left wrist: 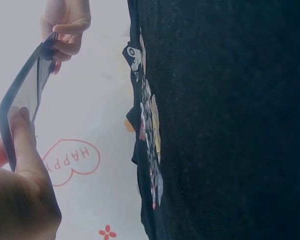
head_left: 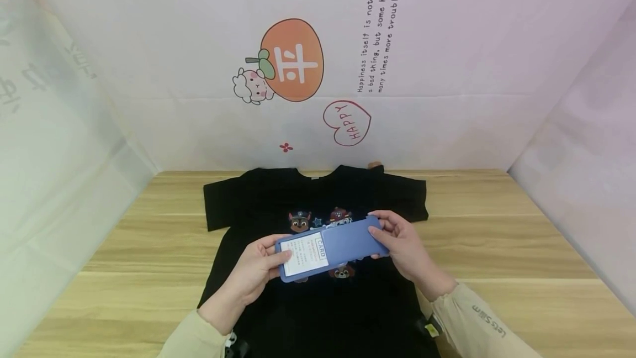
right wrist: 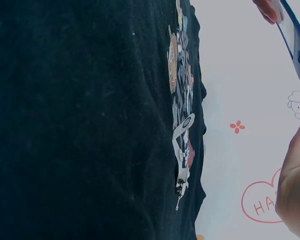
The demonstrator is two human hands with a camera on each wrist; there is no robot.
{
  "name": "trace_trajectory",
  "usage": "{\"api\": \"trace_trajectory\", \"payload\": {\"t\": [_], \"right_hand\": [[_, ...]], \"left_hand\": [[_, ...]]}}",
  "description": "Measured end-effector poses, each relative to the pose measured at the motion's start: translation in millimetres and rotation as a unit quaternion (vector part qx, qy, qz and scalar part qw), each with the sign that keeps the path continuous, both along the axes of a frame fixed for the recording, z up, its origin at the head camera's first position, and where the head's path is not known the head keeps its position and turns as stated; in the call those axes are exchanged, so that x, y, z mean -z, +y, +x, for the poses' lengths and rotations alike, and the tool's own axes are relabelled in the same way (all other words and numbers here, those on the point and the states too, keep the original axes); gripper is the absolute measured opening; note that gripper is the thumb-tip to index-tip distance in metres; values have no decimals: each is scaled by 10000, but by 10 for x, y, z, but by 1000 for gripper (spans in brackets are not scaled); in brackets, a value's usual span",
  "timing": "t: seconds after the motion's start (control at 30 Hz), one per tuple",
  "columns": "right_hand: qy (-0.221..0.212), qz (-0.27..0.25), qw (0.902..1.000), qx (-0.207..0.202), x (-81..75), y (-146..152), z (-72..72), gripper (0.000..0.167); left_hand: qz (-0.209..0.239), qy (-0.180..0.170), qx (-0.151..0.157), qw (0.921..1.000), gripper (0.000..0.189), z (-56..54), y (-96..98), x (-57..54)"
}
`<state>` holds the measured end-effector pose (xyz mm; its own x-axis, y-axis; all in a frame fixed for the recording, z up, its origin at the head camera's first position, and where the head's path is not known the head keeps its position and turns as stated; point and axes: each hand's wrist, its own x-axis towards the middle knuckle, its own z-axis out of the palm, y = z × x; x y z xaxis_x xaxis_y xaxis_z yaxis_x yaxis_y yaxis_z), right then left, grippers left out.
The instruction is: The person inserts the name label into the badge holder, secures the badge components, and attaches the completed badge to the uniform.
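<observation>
A flat blue card holder (head_left: 354, 241) with a white insert (head_left: 304, 256) printed "CARD" is held between both hands above a black T-shirt (head_left: 318, 314). My left hand (head_left: 250, 270) grips its left end, thumb over the white insert and fingers behind. At the other end, my right hand (head_left: 403, 243) pinches the plain blue part between thumb and fingers. In the left wrist view the card holder (left wrist: 20, 90) is tilted and seen nearly edge-on. The right wrist view catches only part of the holder (right wrist: 296, 45), with a small slot near its middle.
Cartoon dog prints (head_left: 300, 222) cover the shirt's chest. The shirt lies spread on a wood-grain table (head_left: 497, 225), its collar toward the back. Behind the table hangs a white printed cloth (head_left: 447, 70), and pale cloth walls (head_left: 59, 126) stand at both sides.
</observation>
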<state>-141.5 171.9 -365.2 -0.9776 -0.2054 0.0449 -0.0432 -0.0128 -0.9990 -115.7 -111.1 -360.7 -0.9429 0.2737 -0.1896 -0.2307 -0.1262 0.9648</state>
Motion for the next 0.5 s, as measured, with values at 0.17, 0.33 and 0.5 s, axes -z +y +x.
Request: {"api": "trace_trajectory", "payload": {"t": [0.17,0.33,0.5], "right_hand": [[-94,-95,9999,5,14,-23,-3,36],[-195,-14,9998,-15,32,-51,7,38],[-227,180,9995,-149,70,-117,8,35]], "left_hand": [[-31,9,-68,10000,39,-16,-10,32],[-37,-27,-127,9999,38,-20,-6,46],[-83,15,-35,10000,40,-21,25,53]]}}
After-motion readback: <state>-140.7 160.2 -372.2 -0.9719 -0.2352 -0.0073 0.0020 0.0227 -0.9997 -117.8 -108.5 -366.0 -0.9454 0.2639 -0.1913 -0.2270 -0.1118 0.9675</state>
